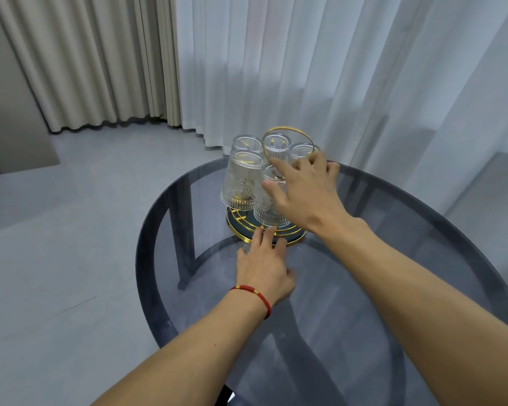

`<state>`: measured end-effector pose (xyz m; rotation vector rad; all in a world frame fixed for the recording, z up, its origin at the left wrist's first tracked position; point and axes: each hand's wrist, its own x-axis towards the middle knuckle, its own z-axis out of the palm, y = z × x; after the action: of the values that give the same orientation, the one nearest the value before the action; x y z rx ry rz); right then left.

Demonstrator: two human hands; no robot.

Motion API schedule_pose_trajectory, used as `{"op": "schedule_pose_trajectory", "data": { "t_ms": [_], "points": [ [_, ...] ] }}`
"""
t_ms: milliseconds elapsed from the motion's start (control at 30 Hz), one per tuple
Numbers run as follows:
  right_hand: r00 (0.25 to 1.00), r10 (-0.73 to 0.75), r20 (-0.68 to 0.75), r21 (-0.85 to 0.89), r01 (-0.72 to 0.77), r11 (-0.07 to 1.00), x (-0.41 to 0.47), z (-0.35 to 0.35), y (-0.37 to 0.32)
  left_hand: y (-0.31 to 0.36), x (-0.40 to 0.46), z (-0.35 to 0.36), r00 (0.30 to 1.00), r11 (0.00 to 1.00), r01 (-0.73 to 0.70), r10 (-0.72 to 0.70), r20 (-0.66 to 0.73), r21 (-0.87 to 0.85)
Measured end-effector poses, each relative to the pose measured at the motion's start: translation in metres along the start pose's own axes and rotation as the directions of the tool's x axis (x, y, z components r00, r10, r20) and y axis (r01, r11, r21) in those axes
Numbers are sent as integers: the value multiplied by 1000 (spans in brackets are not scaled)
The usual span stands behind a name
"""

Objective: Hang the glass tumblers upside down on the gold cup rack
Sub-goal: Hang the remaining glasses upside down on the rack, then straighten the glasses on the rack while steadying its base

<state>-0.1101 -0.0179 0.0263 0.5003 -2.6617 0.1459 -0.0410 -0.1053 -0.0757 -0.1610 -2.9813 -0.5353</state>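
Note:
The gold cup rack (288, 133) stands on its round dark base with a gold rim (235, 231) at the far side of the table. Several patterned glass tumblers hang upside down on it; the left one (242, 180) tilts outward. My right hand (302, 189) is around the nearest tumbler (266, 206), thumb on its side and fingers spread over its top. My left hand (264, 268), with a red cord bracelet on the wrist, lies flat on the glass with its fingertips touching the base's front rim.
The round smoked-glass table (393, 259) has a dark frame visible beneath it. White sheer curtains (305, 68) hang just behind the rack, beige curtains (85, 60) to the left. Pale tiled floor (71, 230) lies left of the table.

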Motion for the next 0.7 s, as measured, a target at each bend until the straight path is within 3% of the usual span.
{"op": "schedule_pose_trajectory", "data": {
  "t_ms": [200,267,333,400,467,533,633,700],
  "points": [
    [997,-22,-71,5,23,1000,-9,5,8,-1,4,9,1000,1000,-8,8,-6,-2],
    [980,53,-192,148,-24,989,-17,4,13,-4,4,12,999,999,-32,32,3,-10],
    [924,230,-307,398,-95,912,-29,6,21,-7,5,16,999,999,-49,49,10,4],
    [872,387,-300,581,-155,799,-43,12,28,-8,6,18,998,998,-56,55,10,25],
    [863,452,-227,682,-190,706,-55,19,35,-7,5,22,998,997,-70,70,9,40],
    [878,429,-212,705,-168,690,-62,25,41,-6,4,25,996,995,-92,92,16,44],
    [931,217,-294,533,-29,846,-61,28,49,-5,3,30,995,994,-99,98,23,50],
    [960,70,-272,389,43,920,-51,25,54,-4,3,33,995,991,-103,101,25,83]
  ]
}}
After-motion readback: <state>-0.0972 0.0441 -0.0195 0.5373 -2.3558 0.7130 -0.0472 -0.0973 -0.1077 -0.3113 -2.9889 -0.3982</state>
